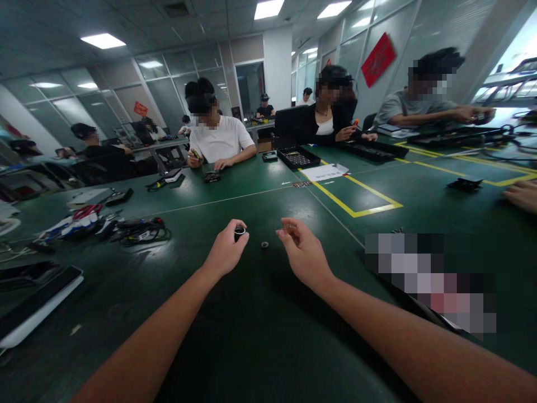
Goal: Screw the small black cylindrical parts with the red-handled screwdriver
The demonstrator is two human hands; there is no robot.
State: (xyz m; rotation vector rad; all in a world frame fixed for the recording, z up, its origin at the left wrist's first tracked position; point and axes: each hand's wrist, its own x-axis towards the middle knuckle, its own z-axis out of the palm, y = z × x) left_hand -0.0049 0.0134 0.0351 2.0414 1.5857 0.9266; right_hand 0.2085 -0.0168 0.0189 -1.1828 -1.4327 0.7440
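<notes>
My left hand (pixel 227 249) grips a small round part (pixel 239 232) with a dark middle and a pale rim, between thumb and fingers. On the green table (pixel 235 336), a small dark round piece (pixel 264 245) lies between my two hands, touched by neither. To its right, my right hand (pixel 305 252) is raised with thumb and fingertips close together. Something small and shiny shows at those fingertips, too small to make out.
Bundled cables (pixel 142 229) and a long black-and-white device (pixel 42 305) lie at the left. A blurred-out item (pixel 432 285) is at the right. Across the table, people work near black trays (pixel 298 157) and a white paper (pixel 324 173).
</notes>
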